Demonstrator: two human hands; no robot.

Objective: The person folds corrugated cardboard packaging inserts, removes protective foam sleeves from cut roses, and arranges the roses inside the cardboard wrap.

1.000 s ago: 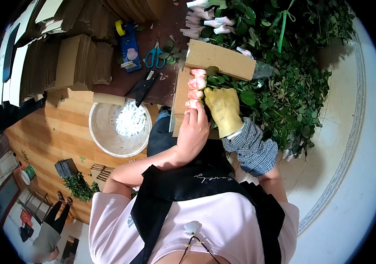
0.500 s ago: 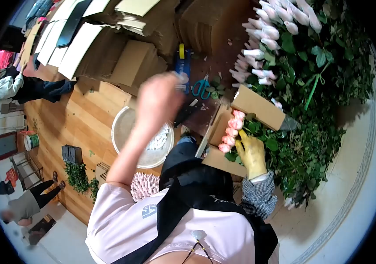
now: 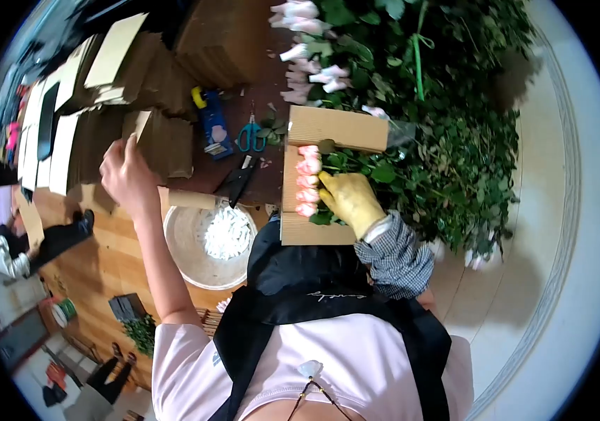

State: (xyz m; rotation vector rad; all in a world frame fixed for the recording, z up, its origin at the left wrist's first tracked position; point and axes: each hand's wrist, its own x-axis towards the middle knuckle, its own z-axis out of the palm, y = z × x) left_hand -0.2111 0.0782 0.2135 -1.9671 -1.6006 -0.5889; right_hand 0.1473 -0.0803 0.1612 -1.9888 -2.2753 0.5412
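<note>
My bare left hand (image 3: 128, 179) is raised at the left, fingers apart, its fingertips at the edge of a stack of cardboard sheets (image 3: 166, 144). Whether it has hold of a sheet cannot be made out. My right hand (image 3: 350, 200), in a yellow glove, presses down on a row of pink roses (image 3: 307, 180) just behind their heads. Several blooms lie side by side on an opened piece of corrugated cardboard (image 3: 338, 126), its flaps above and below them. Their leafy stems run off to the right under the glove.
Wrapped white-pink buds (image 3: 303, 59) and a big heap of green foliage (image 3: 454, 154) fill the right side. Teal scissors (image 3: 251, 133) and a blue tape dispenser (image 3: 214, 126) lie on the dark table. Below stands a white bucket (image 3: 209, 277) of white pieces. A person (image 3: 5, 252) is at far left.
My left hand has swung left, from above the bucket to the cardboard stack. My gloved hand stays on the roses. The whole view has turned and shifted.
</note>
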